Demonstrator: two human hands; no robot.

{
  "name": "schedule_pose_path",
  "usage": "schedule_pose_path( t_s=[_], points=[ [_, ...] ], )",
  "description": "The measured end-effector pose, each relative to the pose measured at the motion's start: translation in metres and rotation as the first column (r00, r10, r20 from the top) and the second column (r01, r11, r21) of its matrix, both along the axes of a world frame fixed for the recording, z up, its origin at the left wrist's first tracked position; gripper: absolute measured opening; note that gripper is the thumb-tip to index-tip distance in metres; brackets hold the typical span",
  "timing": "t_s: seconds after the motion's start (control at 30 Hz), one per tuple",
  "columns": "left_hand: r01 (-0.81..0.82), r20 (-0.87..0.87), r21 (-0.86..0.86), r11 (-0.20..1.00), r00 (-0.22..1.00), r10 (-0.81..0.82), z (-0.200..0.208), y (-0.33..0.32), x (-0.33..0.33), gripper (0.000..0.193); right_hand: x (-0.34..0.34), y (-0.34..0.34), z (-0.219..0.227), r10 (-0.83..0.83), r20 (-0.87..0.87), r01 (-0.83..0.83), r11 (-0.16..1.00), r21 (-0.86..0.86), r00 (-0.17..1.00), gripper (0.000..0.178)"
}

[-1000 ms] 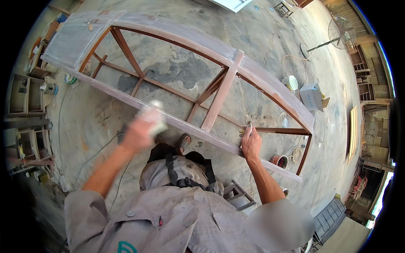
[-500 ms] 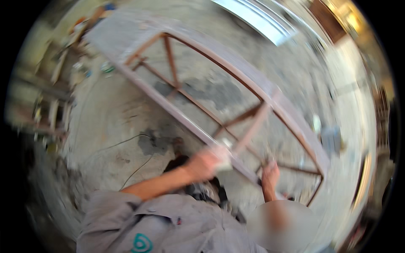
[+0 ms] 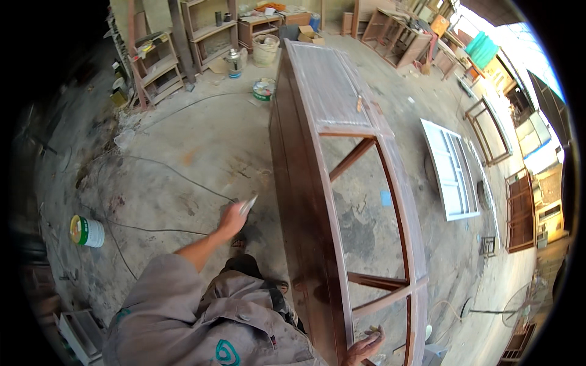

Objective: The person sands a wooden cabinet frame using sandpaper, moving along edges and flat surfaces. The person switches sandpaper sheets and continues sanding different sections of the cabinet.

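Out over the floor to the left of the cabinet, my left hand (image 3: 229, 223) is closed round a thin, pale flat piece (image 3: 248, 204) whose kind I cannot make out. A long brown wooden cabinet frame (image 3: 326, 201) lies in front and to the right of me, with open bays and one closed panel (image 3: 326, 79) at its far end. At its near end my right hand (image 3: 365, 348) is beside the inner rail, fingers curled. Something small and yellowish shows at those fingertips, too small to name.
A green-and-white bucket (image 3: 87, 231) stands at the left, and a cable (image 3: 174, 171) runs over the floor. Beyond the cabinet's far end are a paint tin (image 3: 264, 89), a white pail (image 3: 266, 50) and shelves (image 3: 207, 30). A white panelled frame (image 3: 450, 171) and a fan (image 3: 519, 308) are on the right.
My view has turned, so the cabinet runs away from me on the right. My left hand has come off the cabinet rail and out to the left, still holding the pale piece.
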State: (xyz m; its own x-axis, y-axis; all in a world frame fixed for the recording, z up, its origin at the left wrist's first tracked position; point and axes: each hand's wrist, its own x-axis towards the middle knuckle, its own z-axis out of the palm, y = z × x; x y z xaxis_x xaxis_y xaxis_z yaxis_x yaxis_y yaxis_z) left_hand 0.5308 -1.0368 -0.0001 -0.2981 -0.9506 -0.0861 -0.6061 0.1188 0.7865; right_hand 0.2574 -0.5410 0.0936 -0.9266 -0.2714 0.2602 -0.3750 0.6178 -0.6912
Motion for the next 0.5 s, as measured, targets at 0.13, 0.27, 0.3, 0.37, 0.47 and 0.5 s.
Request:
schedule_pose_path(
  t_s=[0.13, 0.27, 0.3, 0.37, 0.47, 0.5],
  points=[
    [-0.246, 0.553, 0.113, 0.963, 0.82, 0.145, -0.182, 0.07, 0.213, 0.037, 0.04, -0.153, 0.024, 0.411, 0.008, -0.403, 0.897, -0.181, 0.911, 0.028],
    [-0.2, 0.796, 0.141, 0.97, 0.605, 0.009, -0.226, 0.136, 0.379, 0.034, 0.077, -0.26, 0.026, 0.589, 0.152, -0.563, 0.806, -0.186, 0.794, 0.027],
    [-0.305, 0.807, 0.15, 0.94, 0.587, 0.062, -0.222, 0.136, 0.399, 0.036, 0.084, -0.283, 0.017, 0.595, 0.203, -0.564, 0.803, -0.194, 0.777, 0.027],
    [-0.527, 0.768, 0.182, 0.83, 0.604, 0.215, -0.208, 0.118, 0.411, 0.04, 0.103, -0.334, 0.023, 0.608, 0.261, -0.577, 0.794, -0.192, 0.75, 0.026],
    [-0.683, 0.638, 0.215, 0.698, 0.639, 0.429, -0.17, 0.045, 0.391, 0.043, 0.116, -0.402, 0.021, 0.651, 0.178, -0.625, 0.758, -0.186, 0.738, 0.023],
    [-0.649, 0.61, 0.194, 0.736, 0.667, 0.428, -0.166, 0.019, 0.394, 0.043, 0.117, -0.424, 0.016, 0.677, 0.124, -0.652, 0.734, -0.19, 0.726, 0.023]
  ],
)
